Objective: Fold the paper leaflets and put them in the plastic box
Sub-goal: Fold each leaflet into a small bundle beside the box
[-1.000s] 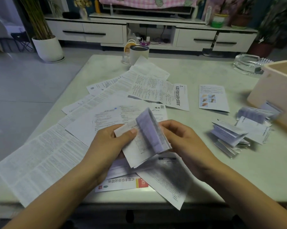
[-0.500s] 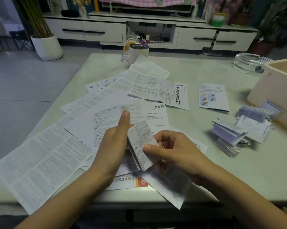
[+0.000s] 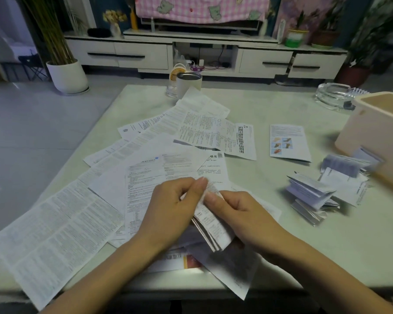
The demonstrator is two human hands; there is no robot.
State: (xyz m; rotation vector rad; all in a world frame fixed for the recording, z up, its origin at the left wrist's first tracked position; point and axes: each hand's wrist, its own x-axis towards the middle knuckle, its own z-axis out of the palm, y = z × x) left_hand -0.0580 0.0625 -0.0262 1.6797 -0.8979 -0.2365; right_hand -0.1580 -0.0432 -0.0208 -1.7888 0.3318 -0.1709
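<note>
A folded white leaflet (image 3: 211,225) is held above the table's near edge between both hands. My left hand (image 3: 170,209) pinches its top left edge with thumb and fingers. My right hand (image 3: 243,214) grips its right side, fingers curled behind it. Several unfolded printed leaflets (image 3: 145,168) lie spread over the left and middle of the pale table (image 3: 270,109). A heap of folded leaflets (image 3: 313,196) lies at the right, beside the cream plastic box (image 3: 376,141) at the right edge.
A single leaflet with colour pictures (image 3: 288,142) lies right of centre. A white cup (image 3: 188,83) and a small jar stand at the far edge. A glass ashtray (image 3: 333,97) sits far right. A leaflet with a red band (image 3: 186,261) pokes out under my hands.
The leaflet has been folded smaller. My left hand, flat against it half a second ago, now pinches its top edge, and both hands have closed in on it.
</note>
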